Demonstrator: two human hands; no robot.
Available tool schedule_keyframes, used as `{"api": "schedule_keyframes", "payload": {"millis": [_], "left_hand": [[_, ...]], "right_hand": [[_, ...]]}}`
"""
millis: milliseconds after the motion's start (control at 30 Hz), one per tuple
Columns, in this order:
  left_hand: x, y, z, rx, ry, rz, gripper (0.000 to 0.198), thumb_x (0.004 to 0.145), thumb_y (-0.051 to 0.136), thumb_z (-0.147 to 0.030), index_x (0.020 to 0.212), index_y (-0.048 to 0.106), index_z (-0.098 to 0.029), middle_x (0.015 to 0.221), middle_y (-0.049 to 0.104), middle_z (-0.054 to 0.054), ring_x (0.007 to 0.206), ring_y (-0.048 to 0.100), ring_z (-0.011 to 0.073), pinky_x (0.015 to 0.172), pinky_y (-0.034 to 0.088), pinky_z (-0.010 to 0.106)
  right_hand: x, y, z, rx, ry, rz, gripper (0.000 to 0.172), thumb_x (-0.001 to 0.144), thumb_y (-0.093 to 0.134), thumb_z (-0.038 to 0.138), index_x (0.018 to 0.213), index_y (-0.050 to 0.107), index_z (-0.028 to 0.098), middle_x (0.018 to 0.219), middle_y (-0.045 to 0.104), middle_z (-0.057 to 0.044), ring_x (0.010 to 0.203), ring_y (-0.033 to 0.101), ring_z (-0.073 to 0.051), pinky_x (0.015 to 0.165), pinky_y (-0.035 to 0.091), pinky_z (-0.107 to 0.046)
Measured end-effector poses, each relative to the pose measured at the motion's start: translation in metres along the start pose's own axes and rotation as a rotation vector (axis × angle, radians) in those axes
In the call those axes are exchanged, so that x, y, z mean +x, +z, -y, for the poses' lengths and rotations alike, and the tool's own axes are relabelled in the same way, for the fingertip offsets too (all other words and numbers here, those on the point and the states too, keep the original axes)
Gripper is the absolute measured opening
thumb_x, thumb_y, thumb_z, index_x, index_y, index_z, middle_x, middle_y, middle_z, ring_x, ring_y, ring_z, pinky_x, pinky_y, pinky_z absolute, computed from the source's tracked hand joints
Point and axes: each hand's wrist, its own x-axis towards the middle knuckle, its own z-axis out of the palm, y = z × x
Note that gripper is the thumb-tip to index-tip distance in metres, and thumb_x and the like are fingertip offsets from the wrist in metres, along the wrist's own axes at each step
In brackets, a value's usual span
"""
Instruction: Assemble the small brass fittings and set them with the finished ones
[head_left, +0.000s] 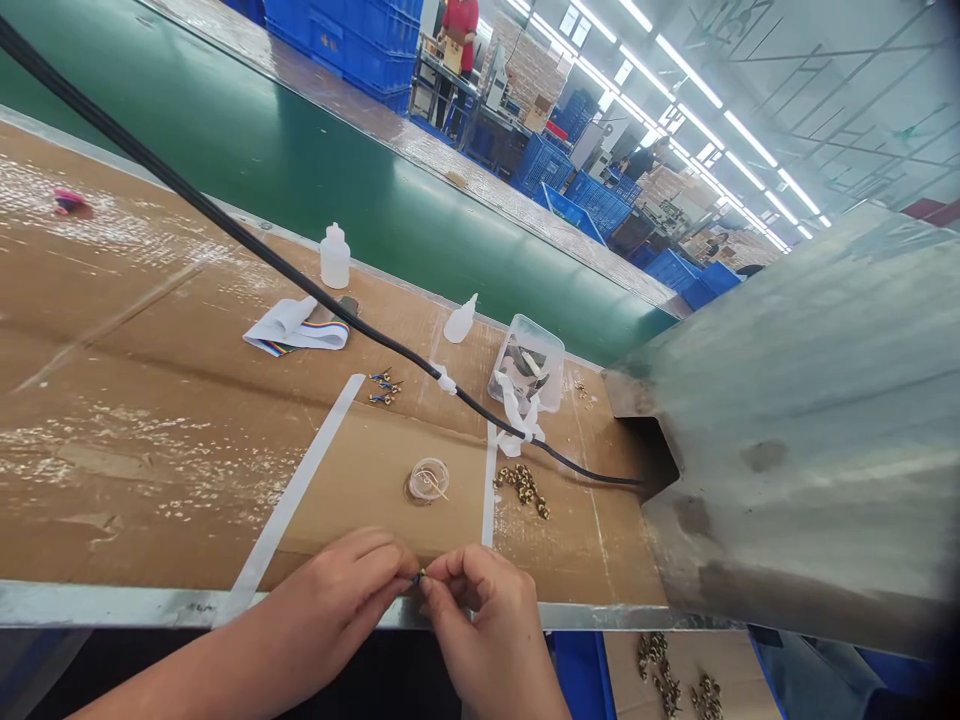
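My left hand [352, 578] and my right hand [487, 610] meet at the front edge of the bench. Between their pinched fingertips is a small blue and brass-coloured part [418, 577], mostly hidden by the fingers. Just beyond them stands a small round clear dish [429, 481] with a thin pale stick resting in it. To its right lies a loose pile of small brass-coloured parts [523, 488]. Several small blue and brass-coloured pieces [384, 387] lie in a group at the back left of the taped cardboard area [337, 500].
A black cable [390, 345] slants across the view into a metal housing [810, 430]. Behind are a white bottle [335, 258], a nozzle bottle [460, 320], a clear tub [551, 365] and a striped ribbon [300, 328]. A green conveyor belt [337, 180] runs beyond. More brass-coloured parts [660, 672] lie lower right.
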Motion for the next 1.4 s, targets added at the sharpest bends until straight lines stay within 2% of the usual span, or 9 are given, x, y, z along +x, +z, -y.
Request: {"api": "schedule_keyframes", "payload": {"millis": [267,400,500,600,733,900,1067,1267,1400], "left_hand": [[0.000,0.004,0.003,0.004,-0.012,0.048,0.028,0.098,0.032,-0.010,0.095,0.058,-0.020,0.092,0.060,0.003,0.087,0.058,0.0170,0.079,0.045,0.027],[0.003,0.002,0.002,-0.020,-0.038,0.026,0.026,0.097,0.034,-0.009,0.092,0.057,-0.021,0.091,0.060,0.002,0.086,0.059,0.0157,0.078,0.044,0.025],[0.003,0.001,0.001,-0.029,-0.041,0.021,0.024,0.096,0.037,-0.010,0.092,0.058,-0.021,0.089,0.061,0.001,0.085,0.059,0.0153,0.077,0.044,0.025],[0.002,0.001,0.001,-0.037,-0.046,0.013,0.023,0.096,0.039,-0.011,0.092,0.059,-0.021,0.089,0.062,0.001,0.084,0.060,0.0151,0.076,0.044,0.024],[0.002,0.002,0.000,-0.053,-0.065,0.009,0.023,0.096,0.039,-0.010,0.092,0.059,-0.021,0.089,0.062,0.000,0.084,0.060,0.0145,0.076,0.044,0.024],[0.001,0.003,0.002,-0.071,-0.054,0.031,0.023,0.098,0.038,-0.011,0.094,0.057,-0.022,0.091,0.060,0.000,0.086,0.058,0.0145,0.078,0.044,0.024],[0.001,0.004,0.004,-0.075,-0.055,0.022,0.023,0.097,0.037,-0.011,0.092,0.056,-0.021,0.090,0.060,0.001,0.085,0.058,0.0149,0.078,0.044,0.025],[0.002,0.002,0.002,-0.093,-0.070,0.007,0.022,0.095,0.039,-0.011,0.090,0.057,-0.021,0.088,0.061,0.000,0.084,0.059,0.0146,0.075,0.044,0.024],[0.005,-0.005,-0.003,-0.139,-0.097,-0.021,0.019,0.094,0.042,-0.014,0.087,0.058,-0.022,0.082,0.062,-0.002,0.074,0.058,0.0127,0.067,0.042,0.022]], "right_hand": [[0.000,0.003,-0.009,-0.005,-0.021,0.028,0.013,0.084,0.059,0.017,0.073,0.066,0.019,0.072,0.067,-0.002,0.068,0.063,-0.016,0.063,0.045,-0.026],[0.004,0.003,-0.012,0.291,0.128,0.067,0.013,0.080,0.066,0.027,0.074,0.068,0.017,0.069,0.068,-0.004,0.064,0.063,-0.016,0.060,0.048,-0.026],[0.004,0.005,-0.015,0.585,0.273,0.095,0.029,0.071,0.078,0.041,0.075,0.067,0.014,0.065,0.068,-0.003,0.058,0.063,-0.013,0.057,0.050,-0.024],[0.004,0.008,-0.018,0.682,0.330,0.065,0.042,0.062,0.085,0.049,0.073,0.067,0.013,0.060,0.065,-0.001,0.054,0.062,-0.011,0.055,0.050,-0.021],[0.003,0.010,-0.020,0.662,0.309,0.027,0.038,0.065,0.083,0.048,0.070,0.068,0.013,0.058,0.065,-0.001,0.054,0.061,-0.011,0.055,0.050,-0.021],[0.000,0.006,-0.016,0.411,0.159,0.019,0.018,0.077,0.071,0.032,0.072,0.072,0.014,0.065,0.070,-0.004,0.061,0.062,-0.014,0.057,0.047,-0.023],[0.002,0.005,-0.012,0.284,0.155,0.023,0.018,0.078,0.066,0.030,0.071,0.072,0.015,0.064,0.070,-0.005,0.059,0.060,-0.015,0.056,0.046,-0.024],[0.003,0.007,-0.019,0.376,0.166,0.057,0.019,0.078,0.069,0.032,0.073,0.073,0.014,0.065,0.070,-0.006,0.060,0.061,-0.015,0.057,0.047,-0.024],[0.003,0.009,-0.023,0.470,0.124,0.015,0.022,0.079,0.071,0.035,0.075,0.072,0.014,0.066,0.069,-0.005,0.060,0.060,-0.014,0.056,0.046,-0.023]]}}
